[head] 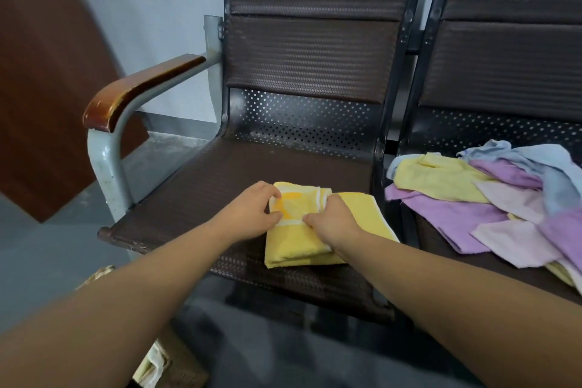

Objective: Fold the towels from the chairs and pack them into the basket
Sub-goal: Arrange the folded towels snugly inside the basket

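Towel [293, 246]: yellow terry with a white stripe, lying part-folded in at least 2 layers on the front of the left seat [226, 173], flat, its near edge close to the seat's front lip. Left hand [252, 211]: fingers curled over the towel's far-left corner, thumb against the cloth, pinching it. Right hand [333, 222]: curled on the top layer by the stripe, thumb and forefinger nipping the cloth. Judgement on handling: light, soft, limp. It has no stiffness of its own, so any unsupported part will droop, and a fold will likely slump open if lifted by 1 corner. Terry on terry should grip rather than slide. Not fragile. Best hold: 2 corners of the folded edge, pinching all layers together, or flat palms under the whole stack for the carry. Pile [456, 214] of unfolded towels (purple, yellow, blue) on the right seat, apart from both hands. Basket: cannot place it with certainty.
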Available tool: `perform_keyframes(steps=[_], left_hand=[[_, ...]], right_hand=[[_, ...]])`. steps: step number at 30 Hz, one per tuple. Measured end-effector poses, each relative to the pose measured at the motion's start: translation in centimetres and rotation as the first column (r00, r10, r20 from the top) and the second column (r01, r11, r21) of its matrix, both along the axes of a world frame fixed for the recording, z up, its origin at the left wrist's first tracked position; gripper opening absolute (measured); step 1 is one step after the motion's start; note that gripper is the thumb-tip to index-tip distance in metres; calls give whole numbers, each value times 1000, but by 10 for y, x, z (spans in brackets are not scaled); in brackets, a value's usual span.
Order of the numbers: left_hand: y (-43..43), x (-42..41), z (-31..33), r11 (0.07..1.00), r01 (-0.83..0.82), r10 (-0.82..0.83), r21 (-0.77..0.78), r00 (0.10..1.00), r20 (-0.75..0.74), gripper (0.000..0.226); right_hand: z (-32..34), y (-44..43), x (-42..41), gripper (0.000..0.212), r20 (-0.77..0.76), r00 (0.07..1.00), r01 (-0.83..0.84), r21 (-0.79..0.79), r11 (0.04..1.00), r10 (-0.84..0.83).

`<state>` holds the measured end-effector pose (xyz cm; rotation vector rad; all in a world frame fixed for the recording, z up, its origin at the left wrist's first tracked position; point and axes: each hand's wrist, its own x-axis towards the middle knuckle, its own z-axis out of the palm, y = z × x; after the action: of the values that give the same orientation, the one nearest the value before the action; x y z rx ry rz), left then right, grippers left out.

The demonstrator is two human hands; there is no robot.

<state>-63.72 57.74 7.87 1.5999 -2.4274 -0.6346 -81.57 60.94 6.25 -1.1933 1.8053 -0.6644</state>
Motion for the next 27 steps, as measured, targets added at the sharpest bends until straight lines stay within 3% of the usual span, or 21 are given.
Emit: perform_keyframes(steps=[3, 6, 10, 11, 13, 15, 17, 20, 23, 27], left_hand=[[0, -2, -15, 982, 68, -76, 176, 996, 39, 72], [1, -7, -26, 934, 82, -158, 347, 968, 195, 82], [-3, -7, -26, 916, 75, -158, 394, 971, 182, 85], [-4, -6, -26, 920, 68, -140, 387, 977, 160, 85], [-4, -4, -27, 946, 21, -63, 322, 991, 121, 84], [-4, -5, -25, 971, -95, 75, 220, 993, 96, 77], [-7, -8, -20, 940, -256, 256, 225, 966, 29, 58], [-7, -16, -18, 819, -363, 466, 444, 873, -147, 26], [-6, -19, -22, 745, -376, 543, 552, 822, -173, 33], [-6, -19, -12, 727, -358, 592, 586, 759, -272, 32]], right_hand=[[2, 4, -8, 45, -192, 970, -174, -117, 978, 150], [-6, 5, -21, 42, -296, 936, -247, -157, 956, 193], [-6, 1, -27, 4, -373, 892, -328, -143, 934, 256], [-4, 1, -25, 4, -391, 886, -331, -156, 931, 249], [-3, 3, -21, 24, -470, 837, -383, -137, 913, 280], [-7, 8, -16, 47, -581, 704, -475, 41, 879, 407], [-17, 17, -15, 63, -593, 629, -502, 185, 845, 503], [-30, 25, -16, 69, -613, 618, -507, 169, 845, 493], [-33, 24, -15, 71, -596, 615, -534, 167, 829, 516], [-29, 20, -11, 69, -535, 658, -551, 138, 823, 530]])
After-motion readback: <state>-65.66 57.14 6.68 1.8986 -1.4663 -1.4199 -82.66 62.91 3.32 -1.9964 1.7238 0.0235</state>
